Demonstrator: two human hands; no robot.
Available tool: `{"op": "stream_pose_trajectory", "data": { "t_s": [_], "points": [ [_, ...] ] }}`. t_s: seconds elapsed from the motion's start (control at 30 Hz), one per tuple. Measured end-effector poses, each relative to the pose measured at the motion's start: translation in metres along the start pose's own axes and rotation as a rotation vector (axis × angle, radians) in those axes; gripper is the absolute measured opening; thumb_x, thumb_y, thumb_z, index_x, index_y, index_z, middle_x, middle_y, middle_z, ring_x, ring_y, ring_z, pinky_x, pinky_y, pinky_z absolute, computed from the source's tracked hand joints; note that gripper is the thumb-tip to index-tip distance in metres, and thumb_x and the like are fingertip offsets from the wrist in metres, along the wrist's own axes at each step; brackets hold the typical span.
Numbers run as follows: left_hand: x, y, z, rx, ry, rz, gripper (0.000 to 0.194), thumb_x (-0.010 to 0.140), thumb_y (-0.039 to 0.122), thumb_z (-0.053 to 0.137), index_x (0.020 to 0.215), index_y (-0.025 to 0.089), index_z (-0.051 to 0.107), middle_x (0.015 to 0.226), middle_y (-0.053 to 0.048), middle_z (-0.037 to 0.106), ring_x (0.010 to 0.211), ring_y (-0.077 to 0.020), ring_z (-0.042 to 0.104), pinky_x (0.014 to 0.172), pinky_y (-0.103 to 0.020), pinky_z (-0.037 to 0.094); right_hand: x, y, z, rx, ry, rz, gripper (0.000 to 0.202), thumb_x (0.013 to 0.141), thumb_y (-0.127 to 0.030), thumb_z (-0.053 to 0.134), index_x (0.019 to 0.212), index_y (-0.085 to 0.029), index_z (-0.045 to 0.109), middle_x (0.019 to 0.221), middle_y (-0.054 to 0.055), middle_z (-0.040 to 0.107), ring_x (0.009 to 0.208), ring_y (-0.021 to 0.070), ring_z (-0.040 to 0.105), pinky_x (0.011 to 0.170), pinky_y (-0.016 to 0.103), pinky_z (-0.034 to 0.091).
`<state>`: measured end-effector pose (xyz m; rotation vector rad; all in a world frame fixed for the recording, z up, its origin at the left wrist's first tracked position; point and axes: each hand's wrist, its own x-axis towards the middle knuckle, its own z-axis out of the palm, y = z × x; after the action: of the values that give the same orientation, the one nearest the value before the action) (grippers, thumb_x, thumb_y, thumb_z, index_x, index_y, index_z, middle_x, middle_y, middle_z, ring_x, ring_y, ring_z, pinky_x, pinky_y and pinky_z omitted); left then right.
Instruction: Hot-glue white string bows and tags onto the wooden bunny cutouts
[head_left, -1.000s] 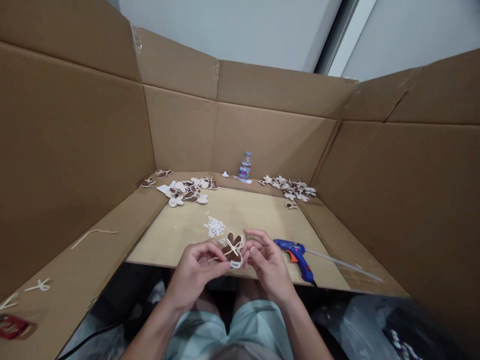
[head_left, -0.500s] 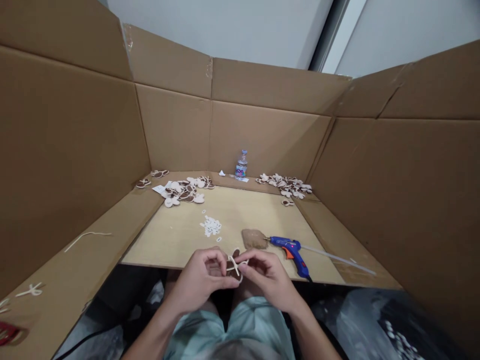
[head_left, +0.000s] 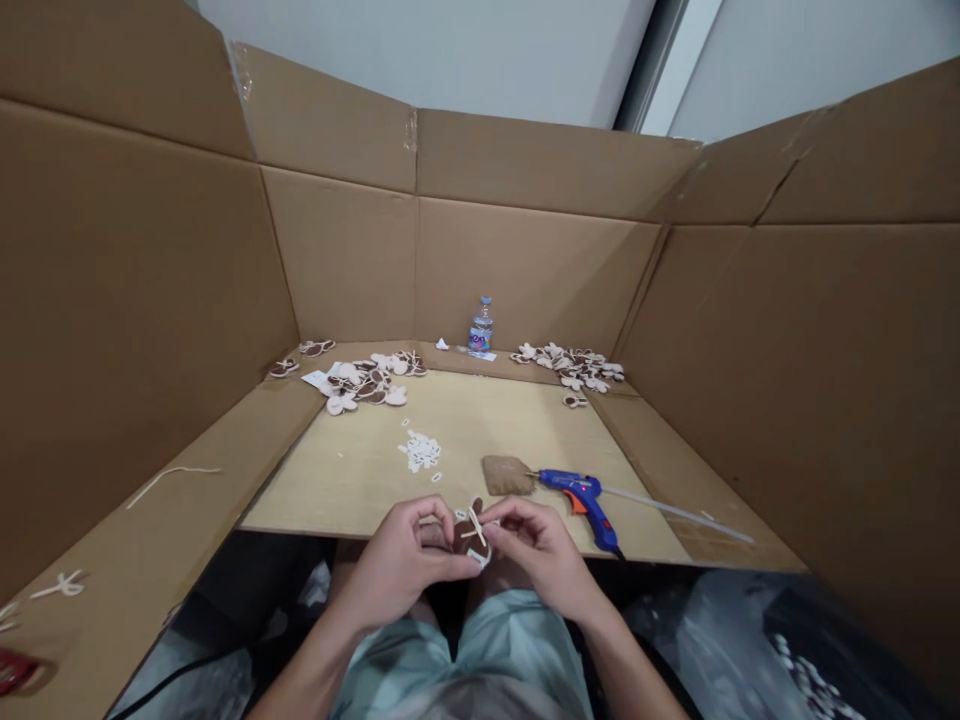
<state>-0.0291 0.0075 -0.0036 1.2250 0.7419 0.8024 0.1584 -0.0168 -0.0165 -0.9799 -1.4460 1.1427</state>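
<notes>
At the table's front edge my left hand (head_left: 415, 548) grips a brown, cream-edged, rabbit-shaped felt piece (head_left: 466, 541), its thumb along the lower edge. A small white label shows on the piece near that thumb. My right hand (head_left: 536, 545) pinches a cream cord bow (head_left: 475, 527) at the piece's middle, thumb and forefinger together. Whether the bow is fixed to the piece, I cannot tell. Just beyond the hands lie a pile of small white labels (head_left: 420, 451) and a blue glue gun (head_left: 574, 486), its nozzle over a brown pad (head_left: 507, 475).
Cardboard walls (head_left: 525, 260) surround the wooden board (head_left: 352, 480). Piles of rabbit-shaped pieces lie at back left (head_left: 367, 382) and back right (head_left: 577, 366). A water bottle (head_left: 481, 328) stands at the back. Loose cord (head_left: 172, 477) and a spare bow (head_left: 61, 584) lie on the left.
The cord bow has turned and shifted slightly up on the felt piece, held by my right hand. The white label near my left thumb now shows. My left hand has hardly moved.
</notes>
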Motion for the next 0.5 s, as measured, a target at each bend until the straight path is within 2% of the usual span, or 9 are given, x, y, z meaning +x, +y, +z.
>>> {"op": "stream_pose_trajectory", "data": {
  "t_s": [0.1,0.17,0.27,0.3,0.33,0.37,0.43,0.47,0.5],
  "points": [
    [0.001,-0.005,-0.003,-0.003,-0.028,-0.028,0.026,0.063,0.012,0.079,0.066,0.016,0.053,0.073,-0.001,0.068,0.07,-0.014,0.064,0.065,-0.024,0.045,-0.002,0.003,-0.001,0.058,-0.045,0.051,0.018,0.082,-0.034,0.067,0.086,-0.017,0.069,0.07,0.001,0.066,0.063,0.0117,0.06,0.06,0.022,0.05],
    [0.001,-0.007,-0.009,0.011,-0.081,-0.068,0.02,0.065,0.013,0.077,0.073,0.016,0.059,0.075,-0.002,0.069,0.072,-0.0159,0.066,0.067,-0.026,0.046,-0.001,0.004,-0.006,0.09,-0.122,0.116,0.019,0.081,-0.036,0.067,0.086,-0.017,0.07,0.068,0.001,0.067,0.06,0.0124,0.061,0.059,0.024,0.051],
    [0.0,-0.003,-0.02,0.136,-0.114,-0.109,0.024,0.067,0.016,0.075,0.088,0.018,0.065,0.087,-0.005,0.072,0.082,-0.0193,0.067,0.074,-0.029,0.048,0.004,0.001,-0.026,0.017,-0.241,0.172,0.021,0.079,-0.037,0.069,0.085,-0.017,0.073,0.073,0.003,0.072,0.064,0.0155,0.065,0.062,0.028,0.054],
    [0.0,-0.001,-0.025,0.205,-0.085,-0.089,0.02,0.069,0.019,0.074,0.087,0.018,0.066,0.092,-0.006,0.072,0.087,-0.0202,0.067,0.078,-0.03,0.048,0.007,-0.001,-0.035,-0.04,-0.2,0.143,0.023,0.079,-0.038,0.068,0.088,-0.017,0.073,0.08,0.005,0.073,0.069,0.0174,0.067,0.066,0.03,0.055],
    [0.001,0.001,-0.03,0.281,-0.032,-0.049,0.013,0.072,0.023,0.072,0.083,0.018,0.068,0.095,-0.007,0.072,0.09,-0.021,0.066,0.081,-0.031,0.048,0.009,-0.004,-0.045,-0.109,-0.102,0.095,0.026,0.08,-0.038,0.067,0.095,-0.018,0.073,0.088,0.007,0.074,0.078,0.0196,0.068,0.071,0.032,0.056],
    [0.002,0.003,-0.035,0.359,0.035,0.0,0.01,0.076,0.028,0.068,0.079,0.018,0.069,0.096,-0.008,0.073,0.091,-0.0217,0.066,0.082,-0.032,0.047,0.01,-0.007,-0.055,-0.186,0.048,0.033,0.032,0.082,-0.039,0.065,0.107,-0.019,0.07,0.098,0.009,0.073,0.087,0.0216,0.068,0.075,0.034,0.055],
    [0.008,0.003,-0.045,0.521,0.191,0.103,0.024,0.084,0.036,0.058,0.074,0.018,0.07,0.089,-0.009,0.074,0.086,-0.0226,0.067,0.078,-0.031,0.048,0.01,-0.01,-0.069,-0.389,0.322,-0.057,0.051,0.083,-0.039,0.063,0.13,-0.02,0.055,0.113,0.013,0.068,0.098,0.0245,0.066,0.081,0.038,0.054],
    [0.013,0.002,-0.05,0.592,0.267,0.141,0.029,0.086,0.038,0.054,0.075,0.018,0.071,0.083,-0.008,0.074,0.082,-0.0229,0.067,0.075,-0.031,0.049,0.008,-0.009,-0.072,-0.501,0.375,-0.09,0.056,0.083,-0.038,0.064,0.134,-0.021,0.05,0.116,0.014,0.066,0.099,0.0257,0.066,0.083,0.041,0.053],
    [0.019,0.001,-0.056,0.653,0.336,0.169,0.032,0.087,0.039,0.051,0.075,0.018,0.071,0.079,-0.008,0.074,0.078,-0.0232,0.067,0.073,-0.031,0.05,0.006,-0.007,-0.07,-0.607,0.367,-0.119,0.056,0.082,-0.037,0.064,0.134,-0.021,0.051,0.117,0.015,0.066,0.1,0.0267,0.065,0.085,0.043,0.052]
  ]
}}
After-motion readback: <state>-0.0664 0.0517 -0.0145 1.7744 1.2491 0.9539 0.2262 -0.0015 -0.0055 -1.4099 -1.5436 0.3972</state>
